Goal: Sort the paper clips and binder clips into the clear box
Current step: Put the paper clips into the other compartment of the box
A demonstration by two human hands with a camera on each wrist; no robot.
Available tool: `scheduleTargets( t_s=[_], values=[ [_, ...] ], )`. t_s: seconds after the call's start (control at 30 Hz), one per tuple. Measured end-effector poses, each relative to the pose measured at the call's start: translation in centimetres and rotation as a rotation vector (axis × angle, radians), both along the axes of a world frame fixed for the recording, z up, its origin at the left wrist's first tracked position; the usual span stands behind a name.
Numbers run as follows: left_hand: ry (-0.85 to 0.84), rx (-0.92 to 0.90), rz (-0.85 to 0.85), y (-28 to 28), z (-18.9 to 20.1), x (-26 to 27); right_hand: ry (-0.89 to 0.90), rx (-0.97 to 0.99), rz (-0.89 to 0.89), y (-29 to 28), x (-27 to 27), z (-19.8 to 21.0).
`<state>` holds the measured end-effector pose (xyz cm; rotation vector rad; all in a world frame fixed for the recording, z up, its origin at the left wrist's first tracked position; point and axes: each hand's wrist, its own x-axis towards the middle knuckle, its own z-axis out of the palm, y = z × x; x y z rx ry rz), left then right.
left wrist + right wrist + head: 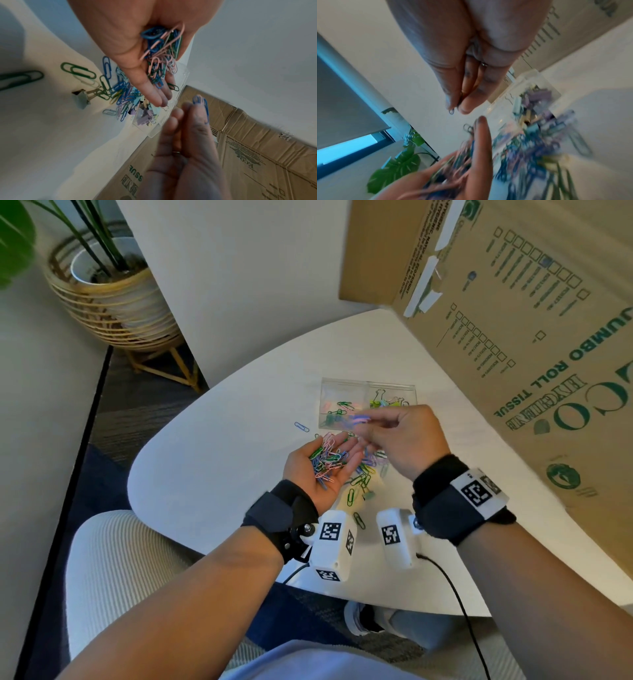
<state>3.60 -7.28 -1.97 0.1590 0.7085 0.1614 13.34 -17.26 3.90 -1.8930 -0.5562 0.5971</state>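
Observation:
My left hand [346, 451] lies palm up above the white table [212, 467], fingers fairly straight, carrying a heap of coloured paper clips [325, 460] [161, 54]. My right hand [371, 419] hovers just past the left fingertips, by the near edge of the clear box [368, 386], and pinches a blue paper clip [358, 419] [200, 102] between thumb and forefinger. The box's left compartment holds paper clips [342, 407], the right one binder clips [383, 402]. More clips [366, 474] lie on the table under both hands, with a pale green binder clip [81, 97] among them.
A large cardboard box [513, 337] stands along the table's right side, close behind the clear box. One blue clip [301, 426] lies apart to the left. A potted plant in a woven basket [113, 302] sits on the floor at far left. A black cable [459, 604] hangs off the near edge.

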Motion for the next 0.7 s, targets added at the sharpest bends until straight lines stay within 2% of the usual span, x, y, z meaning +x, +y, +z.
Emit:
scheduleTargets(
  t_s=[0.13, 0.3, 0.43, 0.6, 0.7],
  values=[
    [0.011, -0.008, -0.023, -0.5, 0.0, -0.4, -0.214, -0.064, -0.061, 2.5, 2.0, 0.6],
    [0.01, -0.019, -0.018, -0.2, 0.1, -0.5, -0.38, -0.159, 0.008, 5.0, 3.1, 0.8],
    [0.009, -0.001, -0.013, -0.1, 0.2, -0.4, -0.332, -0.34, 0.117, 4.7, 3.1, -0.5],
    [0.002, 0.01, 0.022, 0.2, 0.0, -0.3, -0.334, -0.22, 0.125, 2.9, 0.6, 0.1],
    [-0.002, 0.029, 0.018, 0.1, -0.2, -0.3, -0.343, -0.264, 0.31, 1.5, -1.1, 0.6]
  ],
)
